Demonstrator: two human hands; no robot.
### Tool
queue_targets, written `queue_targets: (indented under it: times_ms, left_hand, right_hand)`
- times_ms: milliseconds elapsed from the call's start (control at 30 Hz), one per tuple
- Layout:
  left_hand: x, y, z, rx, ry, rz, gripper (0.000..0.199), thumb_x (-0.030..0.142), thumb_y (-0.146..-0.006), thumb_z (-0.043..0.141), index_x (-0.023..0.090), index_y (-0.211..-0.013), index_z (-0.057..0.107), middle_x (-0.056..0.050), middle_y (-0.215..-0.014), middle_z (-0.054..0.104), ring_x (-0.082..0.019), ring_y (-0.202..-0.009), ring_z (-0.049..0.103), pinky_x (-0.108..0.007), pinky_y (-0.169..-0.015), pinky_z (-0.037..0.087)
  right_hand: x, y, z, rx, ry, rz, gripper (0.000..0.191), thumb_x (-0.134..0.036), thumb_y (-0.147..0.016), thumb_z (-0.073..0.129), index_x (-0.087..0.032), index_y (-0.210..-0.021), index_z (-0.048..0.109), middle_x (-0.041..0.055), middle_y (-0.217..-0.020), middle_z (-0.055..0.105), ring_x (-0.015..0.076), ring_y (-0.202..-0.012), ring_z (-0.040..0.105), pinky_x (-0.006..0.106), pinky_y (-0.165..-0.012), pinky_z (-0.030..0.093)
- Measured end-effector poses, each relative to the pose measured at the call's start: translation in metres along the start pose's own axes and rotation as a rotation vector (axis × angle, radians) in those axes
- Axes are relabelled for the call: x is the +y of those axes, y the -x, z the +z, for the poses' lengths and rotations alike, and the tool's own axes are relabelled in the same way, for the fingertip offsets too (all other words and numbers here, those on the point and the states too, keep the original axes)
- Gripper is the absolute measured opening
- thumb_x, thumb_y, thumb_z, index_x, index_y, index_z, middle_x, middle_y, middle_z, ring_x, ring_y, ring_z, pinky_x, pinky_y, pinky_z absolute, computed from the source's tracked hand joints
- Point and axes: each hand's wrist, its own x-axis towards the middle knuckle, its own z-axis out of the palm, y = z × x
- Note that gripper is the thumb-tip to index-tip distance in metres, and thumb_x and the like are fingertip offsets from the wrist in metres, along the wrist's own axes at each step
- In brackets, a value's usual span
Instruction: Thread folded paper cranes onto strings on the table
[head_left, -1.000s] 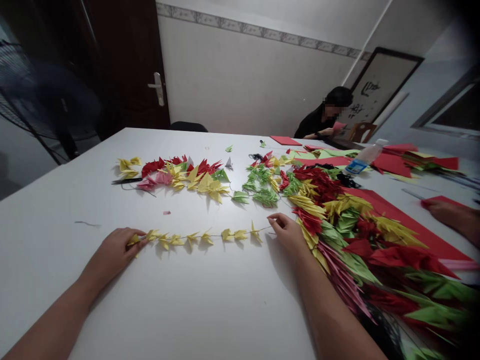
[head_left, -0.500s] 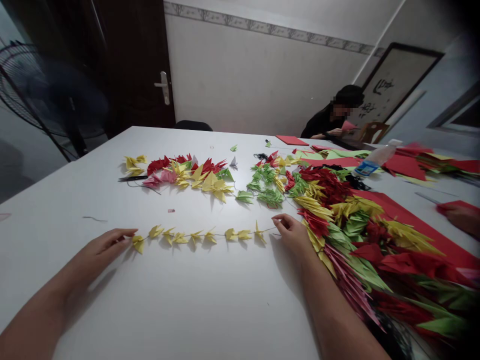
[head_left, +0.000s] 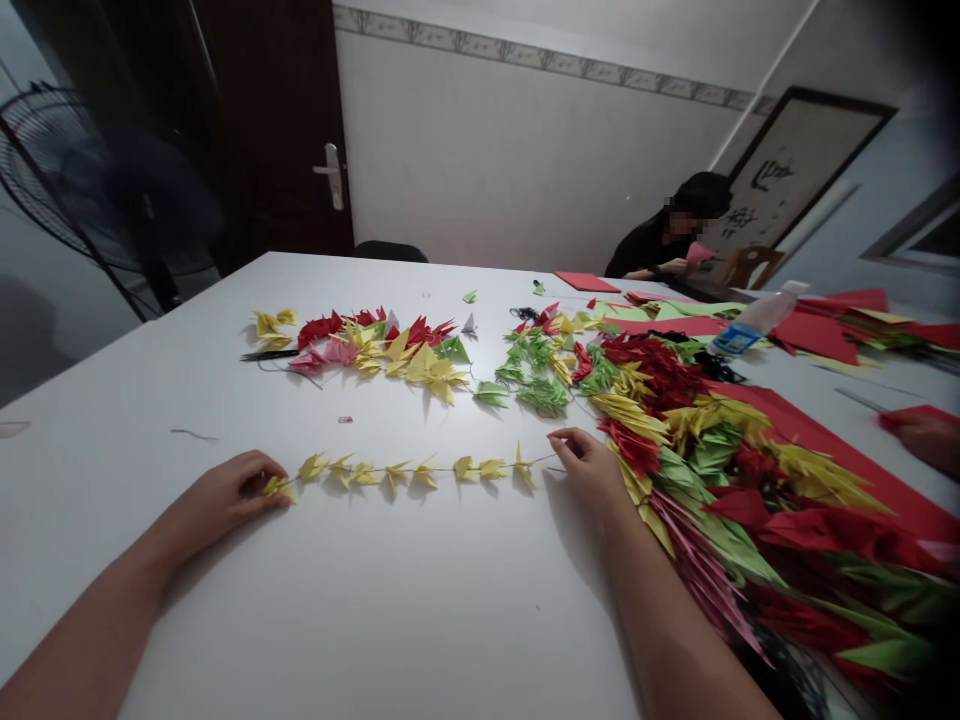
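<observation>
The yellow paper garland (head_left: 391,475), small pointed folds unevenly spaced on a thin dark string, lies across the white table (head_left: 360,610), its left-end fold pinched by the left hand (head_left: 229,492), the string's right end by the right hand (head_left: 589,465)

"Where can a hand pass?"

"Over the white tabletop (head_left: 360,620) between my left forearm (head_left: 94,610) and right forearm (head_left: 664,590), this side of the yellow string (head_left: 364,473)."

"And beyond it?"

"A strip, then the multicoloured paper row (head_left: 367,346) blocks; on my right, the paper heap (head_left: 712,450)."
</observation>
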Motion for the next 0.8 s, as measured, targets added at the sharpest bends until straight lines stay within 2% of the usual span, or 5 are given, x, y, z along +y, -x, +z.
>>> queue_targets:
  times_ms: [67, 233, 467, 667, 800]
  left_hand:
    - [0.002, 0.0, 0.0, 0.032, -0.003, -0.016, 0.037, 0.055, -0.066, 0.056, 0.021, -0.079, 0.059, -0.002, -0.077, 0.06, -0.015, -0.064, 0.053, -0.025, -0.06, 0.04]
    - [0.016, 0.001, -0.002, 0.017, -0.016, -0.191, 0.038, 0.058, -0.066, 0.054, 0.021, -0.078, 0.056, 0.002, -0.061, 0.056, -0.015, -0.056, 0.051, -0.024, -0.054, 0.037]
    - [0.03, 0.001, 0.002, 0.112, -0.016, -0.238, 0.038, 0.054, -0.065, 0.055, 0.021, -0.084, 0.06, 0.0, -0.07, 0.062, -0.017, -0.064, 0.056, -0.025, -0.057, 0.04]
    - [0.029, 0.003, 0.009, 0.212, 0.041, -0.223, 0.033, 0.045, -0.068, 0.056, 0.023, -0.09, 0.064, -0.001, -0.082, 0.066, -0.018, -0.068, 0.057, -0.025, -0.06, 0.043]
    - [0.025, 0.003, 0.009, 0.221, 0.024, -0.215, 0.037, 0.05, -0.067, 0.056, 0.024, -0.092, 0.065, -0.002, -0.084, 0.067, -0.019, -0.068, 0.058, -0.026, -0.06, 0.044]
  right_hand:
    - [0.001, 0.0, 0.0, -0.005, 0.006, -0.001, 0.035, -0.044, -0.07, 0.049, -0.014, -0.079, 0.063, -0.0017, -0.052, 0.046, 0.0123, -0.049, 0.042, 0.024, -0.048, 0.031]
    - [0.002, -0.001, 0.002, -0.018, 0.008, 0.011, 0.035, -0.045, -0.07, 0.048, -0.014, -0.079, 0.062, -0.0017, -0.052, 0.046, 0.0123, -0.049, 0.041, 0.024, -0.048, 0.03]
    - [-0.002, 0.0, 0.001, 0.001, 0.035, 0.022, 0.036, -0.046, -0.069, 0.048, -0.014, -0.077, 0.063, -0.0021, -0.049, 0.044, 0.0119, -0.047, 0.039, 0.024, -0.046, 0.029]
    - [-0.003, 0.001, 0.002, 0.012, 0.05, 0.026, 0.036, -0.047, -0.068, 0.048, -0.015, -0.076, 0.064, -0.0027, -0.047, 0.042, 0.0119, -0.047, 0.038, 0.024, -0.046, 0.028]
    - [-0.003, 0.001, 0.001, 0.002, 0.009, 0.045, 0.036, -0.046, -0.068, 0.049, -0.014, -0.077, 0.063, -0.0028, -0.048, 0.041, 0.0116, -0.046, 0.038, 0.024, -0.045, 0.028]
